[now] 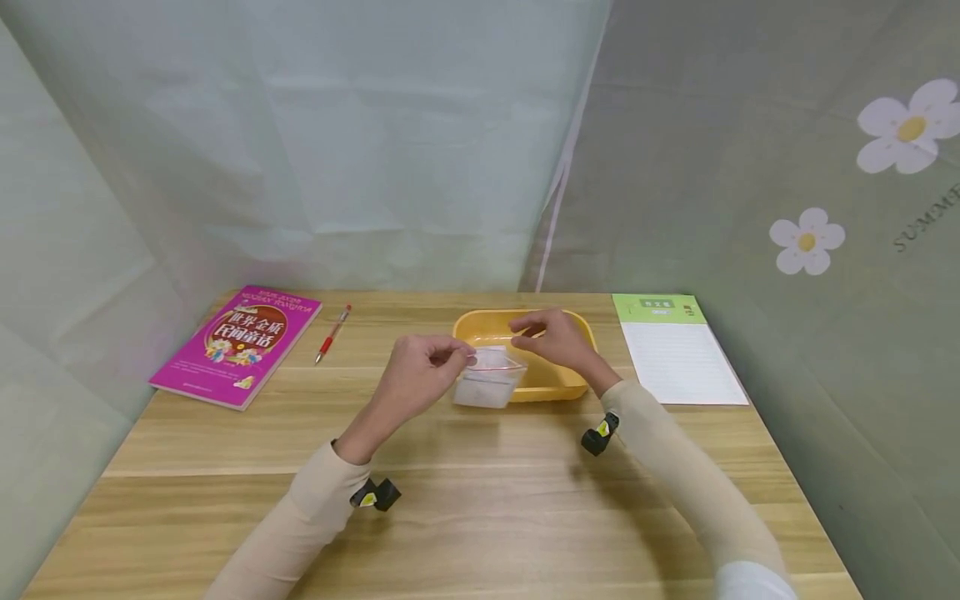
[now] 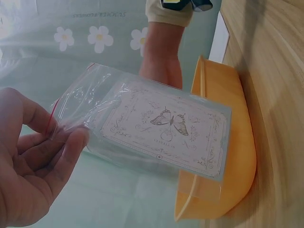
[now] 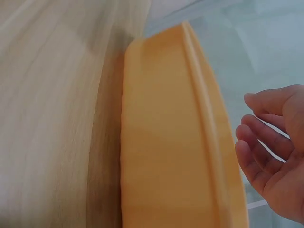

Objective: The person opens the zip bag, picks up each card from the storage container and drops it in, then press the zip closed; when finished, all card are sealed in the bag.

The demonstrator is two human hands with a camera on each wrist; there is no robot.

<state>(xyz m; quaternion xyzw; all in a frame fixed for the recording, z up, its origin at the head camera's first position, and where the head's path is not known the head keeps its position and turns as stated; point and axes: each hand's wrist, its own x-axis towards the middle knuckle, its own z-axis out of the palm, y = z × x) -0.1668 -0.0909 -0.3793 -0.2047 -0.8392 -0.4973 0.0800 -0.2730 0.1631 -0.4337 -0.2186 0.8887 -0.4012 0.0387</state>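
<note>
My left hand (image 1: 423, 371) pinches the top corner of a clear zip bag (image 1: 489, 379) between thumb and fingers. Inside the bag is a white card with a butterfly print (image 2: 166, 126), seen in the left wrist view. The bag has a red line along its opening and hangs in front of a yellow plastic basket (image 1: 555, 394), overlapping its left side in the head view. Over the basket, my right hand (image 1: 553, 340) holds nothing; its fingers (image 3: 256, 137) are loosely bent and apart from the thumb.
On the wooden table (image 1: 480, 517), a pink book (image 1: 238, 346) lies at the left with a red pen (image 1: 332, 335) beside it. A lined writing pad (image 1: 678, 354) with a green header lies to the right of the basket. Curtains (image 1: 375, 150) hang behind and on both sides.
</note>
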